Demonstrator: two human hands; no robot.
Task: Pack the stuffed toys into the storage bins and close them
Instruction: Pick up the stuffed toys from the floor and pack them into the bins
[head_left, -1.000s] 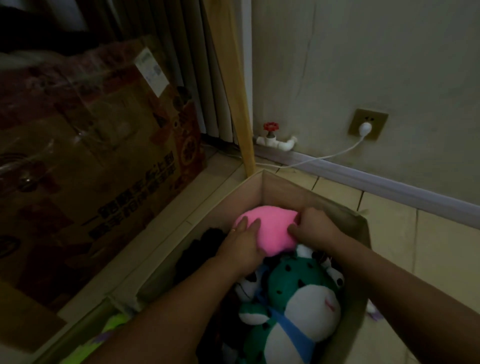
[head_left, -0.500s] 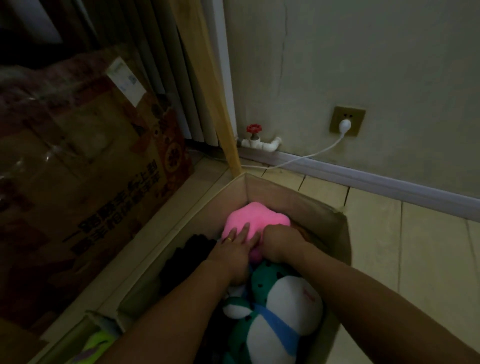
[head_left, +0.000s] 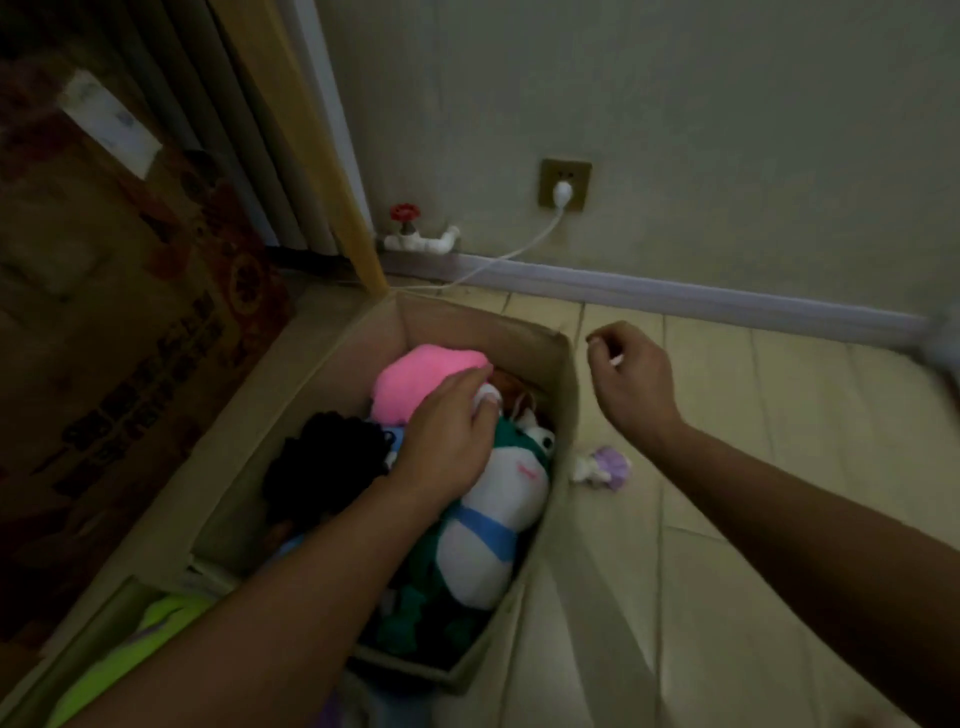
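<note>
The bin (head_left: 563, 415) at centre frame looks nearly full and not yet closed; the left hand (head_left: 447, 441) presses flat on the pink toy (head_left: 415, 379) and green toy (head_left: 498, 499) inside; the right hand (head_left: 631, 379), loosely curled, holds nothing; a small purple toy (head_left: 602, 467) lies unpacked on the floor right of the bin; the carton (head_left: 130, 312) at left bears unreadable print.

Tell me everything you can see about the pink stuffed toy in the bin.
The pink stuffed toy is soft, fuzzy plush in bright plain pink, with a rounded, lobed outline; no face shows. It lies near the far end of the open storage bin, on top of other toys. The left hand rests over its near edge, hiding that part.
</note>
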